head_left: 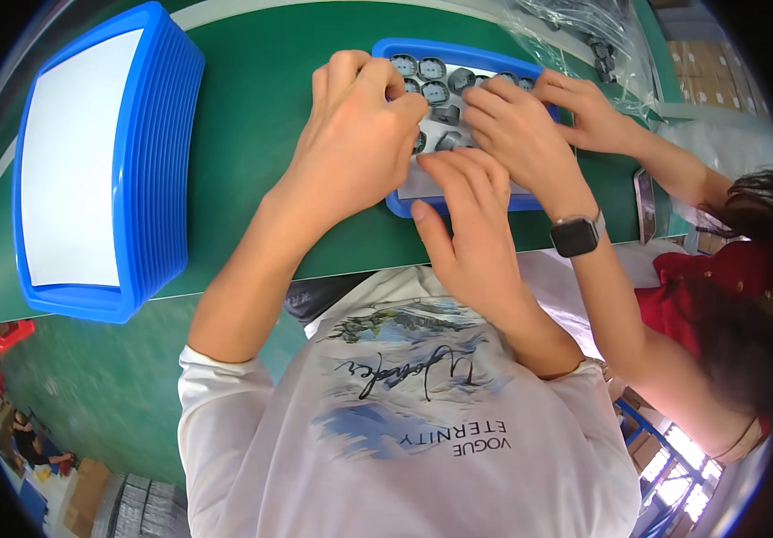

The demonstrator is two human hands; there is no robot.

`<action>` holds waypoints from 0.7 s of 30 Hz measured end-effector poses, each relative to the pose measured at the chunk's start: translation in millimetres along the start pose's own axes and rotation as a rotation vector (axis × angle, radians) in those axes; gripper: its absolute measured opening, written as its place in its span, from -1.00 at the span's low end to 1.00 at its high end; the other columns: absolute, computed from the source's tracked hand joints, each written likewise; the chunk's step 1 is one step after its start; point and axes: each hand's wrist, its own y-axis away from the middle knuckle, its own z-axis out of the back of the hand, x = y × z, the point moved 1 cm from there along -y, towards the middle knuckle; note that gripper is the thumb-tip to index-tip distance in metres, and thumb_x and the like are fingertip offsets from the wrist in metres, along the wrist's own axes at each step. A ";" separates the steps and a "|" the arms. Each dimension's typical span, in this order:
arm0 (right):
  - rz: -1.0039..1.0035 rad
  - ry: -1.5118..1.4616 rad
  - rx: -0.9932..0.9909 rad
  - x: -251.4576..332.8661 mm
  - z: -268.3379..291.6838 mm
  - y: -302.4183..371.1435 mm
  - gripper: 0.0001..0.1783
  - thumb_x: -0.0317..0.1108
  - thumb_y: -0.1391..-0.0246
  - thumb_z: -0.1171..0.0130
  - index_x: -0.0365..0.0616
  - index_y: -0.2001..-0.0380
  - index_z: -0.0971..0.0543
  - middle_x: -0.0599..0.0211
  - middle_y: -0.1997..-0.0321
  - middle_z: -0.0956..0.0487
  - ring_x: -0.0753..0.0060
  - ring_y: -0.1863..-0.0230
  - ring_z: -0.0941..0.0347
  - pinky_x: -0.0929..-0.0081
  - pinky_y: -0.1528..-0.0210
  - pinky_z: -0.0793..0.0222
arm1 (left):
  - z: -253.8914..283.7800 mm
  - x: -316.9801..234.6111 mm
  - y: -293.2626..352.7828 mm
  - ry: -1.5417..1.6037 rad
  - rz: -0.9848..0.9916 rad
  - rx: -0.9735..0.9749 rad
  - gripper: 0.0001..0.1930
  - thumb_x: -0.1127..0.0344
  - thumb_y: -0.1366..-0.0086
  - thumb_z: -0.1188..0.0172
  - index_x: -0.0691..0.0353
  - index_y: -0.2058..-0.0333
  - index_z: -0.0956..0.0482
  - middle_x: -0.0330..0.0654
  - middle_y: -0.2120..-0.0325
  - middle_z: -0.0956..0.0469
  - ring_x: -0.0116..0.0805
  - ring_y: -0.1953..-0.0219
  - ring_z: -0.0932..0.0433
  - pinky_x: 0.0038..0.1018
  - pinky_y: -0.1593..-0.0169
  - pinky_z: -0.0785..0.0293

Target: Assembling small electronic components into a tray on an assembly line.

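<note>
Far left: stack of blue trays (149, 161) nested on the green surface (243, 134), top one lined with a white sheet. Nobody touching it.

Left hand (359, 134): palm down over the left part of the working blue tray (458, 51) at top centre, fingers curled onto the small grey round parts (432, 68). Looks like a fingertip pinch on one piece, but the hand hides the contact, so I can't tell for sure what it holds.

Parts: small grey discs/caps sitting in rows on a pale liner inside the tray, a few loose ones tipped off-pattern near the middle. Judgement: light, rigid, moulded or cast, smooth-faced, so a bit slippery and prone to rolling if tipped on edge. Not fragile-looking, but faces may mark. Take each by the rim between thumb and forefinger, not by the face. The tray itself is shallow, thin plastic and probably flexes; lift by two opposite rims, not one corner.

Right hand (467, 224): flat, fingers spread and lying on the tray's near edge and liner, thumb out over the surface. Holds nothing visible; reads as steadying the tray.

Right of that: a co-worker's hand with a smartwatch (521, 125) works the same tray from the right, a second co-worker's hand (588, 108) behind it on the far corner. Clear plastic bag (574, 27) with dark parts lies beyond, top right.
</note>
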 end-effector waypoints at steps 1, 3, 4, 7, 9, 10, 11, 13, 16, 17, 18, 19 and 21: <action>0.036 -0.013 0.009 -1.5 -0.6 1.2 -0.55 -0.47 -0.11 -0.23 -0.27 -0.10 -0.51 0.05 -0.18 -0.47 -0.08 -0.25 -0.30 0.09 -0.30 -0.19 | 0.2 0.9 0.2 0.011 -0.005 -0.003 -0.88 0.45 -0.09 -0.35 0.25 0.35 -0.69 -0.13 0.17 -0.52 -0.02 -0.07 -0.36 -0.17 -0.15 -0.30; 0.053 -0.046 0.008 -4.1 -0.4 3.3 -0.56 -0.48 -0.10 -0.24 -0.28 -0.08 -0.53 0.07 -0.16 -0.50 -0.07 -0.24 -0.32 0.09 -0.29 -0.21 | 2.5 0.9 0.0 0.020 -0.006 -0.003 -0.87 0.44 -0.08 -0.36 0.24 0.34 -0.69 -0.13 0.17 -0.52 -0.03 -0.07 -0.36 -0.18 -0.15 -0.30; 0.067 -0.074 0.000 -4.9 -0.3 4.2 -0.58 -0.48 -0.09 -0.25 -0.28 -0.05 -0.54 0.08 -0.13 -0.52 -0.06 -0.22 -0.35 0.09 -0.28 -0.23 | 5.6 -1.4 -0.2 0.040 -0.023 0.011 -0.86 0.44 -0.07 -0.36 0.23 0.34 -0.69 -0.13 0.16 -0.52 -0.02 -0.08 -0.35 -0.18 -0.15 -0.30; 0.062 -0.148 -0.017 -2.7 4.1 4.0 -0.59 -0.48 -0.08 -0.27 -0.28 -0.04 -0.55 0.04 -0.20 -0.49 -0.08 -0.22 -0.36 0.10 -0.27 -0.25 | 6.8 -2.8 3.0 0.036 -0.022 0.046 -0.85 0.45 -0.04 -0.37 0.23 0.35 -0.70 -0.13 0.13 -0.52 -0.02 -0.09 -0.35 -0.18 -0.15 -0.30; 0.053 -0.122 -0.027 0.2 6.5 3.0 -0.55 -0.48 -0.08 -0.28 -0.28 -0.08 -0.53 0.00 -0.25 -0.44 -0.10 -0.24 -0.34 0.10 -0.27 -0.25 | 5.3 -2.7 4.3 0.012 -0.006 0.065 -0.85 0.45 -0.03 -0.38 0.23 0.35 -0.70 -0.13 0.11 -0.52 -0.02 -0.10 -0.35 -0.18 -0.15 -0.30; 0.048 -0.093 -0.038 1.0 6.4 2.4 -0.51 -0.48 -0.07 -0.28 -0.27 -0.11 -0.51 -0.04 -0.30 -0.40 -0.12 -0.26 -0.32 0.09 -0.27 -0.25 | 3.4 -3.2 4.5 0.010 -0.013 0.069 -0.84 0.46 -0.02 -0.37 0.23 0.35 -0.70 -0.12 0.09 -0.52 -0.02 -0.10 -0.35 -0.18 -0.15 -0.30; 0.045 -0.094 -0.038 1.7 4.4 1.8 -0.51 -0.48 -0.07 -0.28 -0.27 -0.11 -0.51 -0.04 -0.30 -0.40 -0.12 -0.26 -0.32 0.09 -0.27 -0.25 | 2.5 -3.4 4.8 0.008 -0.020 0.073 -0.83 0.47 -0.01 -0.37 0.23 0.35 -0.70 -0.11 0.07 -0.52 -0.02 -0.10 -0.35 -0.18 -0.15 -0.29; -0.041 -0.125 -0.047 1.7 0.0 1.0 -0.41 -0.44 -0.10 -0.26 -0.25 -0.23 -0.43 -0.08 -0.40 -0.27 -0.19 -0.30 -0.22 0.03 -0.32 -0.15 | 2.5 -5.2 3.8 0.007 -0.006 0.074 -0.83 0.47 -0.01 -0.36 0.23 0.34 -0.71 -0.11 0.06 -0.51 -0.02 -0.11 -0.35 -0.18 -0.15 -0.29; -0.062 0.080 0.038 8.2 -3.2 -3.2 -0.34 -0.40 -0.13 -0.23 -0.24 -0.31 -0.35 -0.13 -0.43 -0.21 -0.22 -0.31 -0.13 -0.03 -0.35 -0.02 | 0.7 -4.3 2.9 0.007 0.013 0.049 -0.83 0.48 0.00 -0.35 0.23 0.35 -0.71 -0.09 0.04 -0.51 -0.01 -0.11 -0.35 -0.17 -0.15 -0.29; -0.062 0.079 0.040 8.4 -1.5 -3.4 -0.34 -0.40 -0.13 -0.23 -0.24 -0.31 -0.35 -0.13 -0.43 -0.21 -0.22 -0.31 -0.13 -0.03 -0.35 -0.02 | -0.3 -3.7 2.5 0.011 0.016 0.025 -0.83 0.48 0.00 -0.34 0.23 0.36 -0.70 -0.09 0.03 -0.51 -0.01 -0.11 -0.34 -0.16 -0.15 -0.28; -0.084 0.061 0.097 8.2 0.1 -3.5 -0.33 -0.38 -0.13 -0.22 -0.24 -0.31 -0.35 -0.16 -0.43 -0.21 -0.22 -0.29 -0.13 -0.04 -0.34 0.01 | -1.5 -3.2 2.7 0.008 0.023 0.026 -0.83 0.48 0.00 -0.34 0.23 0.36 -0.70 -0.09 0.03 -0.51 -0.01 -0.11 -0.34 -0.16 -0.15 -0.28; -0.105 0.044 0.155 7.7 1.1 -2.8 -0.33 -0.37 -0.13 -0.22 -0.25 -0.32 -0.35 -0.20 -0.42 -0.21 -0.22 -0.28 -0.12 -0.04 -0.34 0.04 | -3.4 -3.2 2.8 -0.007 0.026 0.012 -0.85 0.47 0.00 -0.35 0.23 0.37 -0.70 -0.09 0.02 -0.51 -0.01 -0.11 -0.34 -0.16 -0.16 -0.28; -0.090 0.055 0.180 5.9 3.2 3.0 -0.31 -0.35 -0.12 -0.24 -0.30 -0.31 -0.34 -0.23 -0.42 -0.20 -0.21 -0.28 -0.13 -0.05 -0.32 0.03 | -4.2 -3.1 3.2 -0.019 0.030 -0.001 -0.86 0.46 0.00 -0.36 0.23 0.39 -0.69 -0.09 0.01 -0.51 -0.01 -0.12 -0.34 -0.15 -0.16 -0.28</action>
